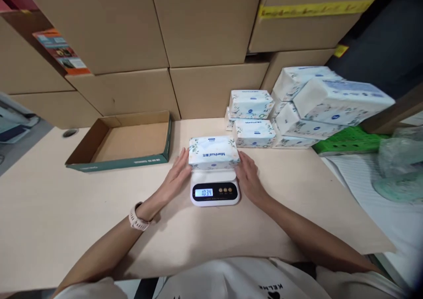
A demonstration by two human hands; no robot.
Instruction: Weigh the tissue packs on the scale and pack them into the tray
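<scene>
A white, floral-printed tissue pack lies on the platform of a white digital kitchen scale. The scale's lit display shows digits that look like 1034; a decimal point is hard to make out. My left hand is against the pack's left end, fingers fairly straight and thumb near the lower corner. At the opposite end my right hand presses in, its fingertips partly hidden along the pack's side. Between them the two hands hold the pack.
An open shallow cardboard tray stands to the left. More tissue packs are stacked at the back right, beside a green crate. Large cardboard boxes wall off the table's rear. Clear plastic wrapping lies at the far right.
</scene>
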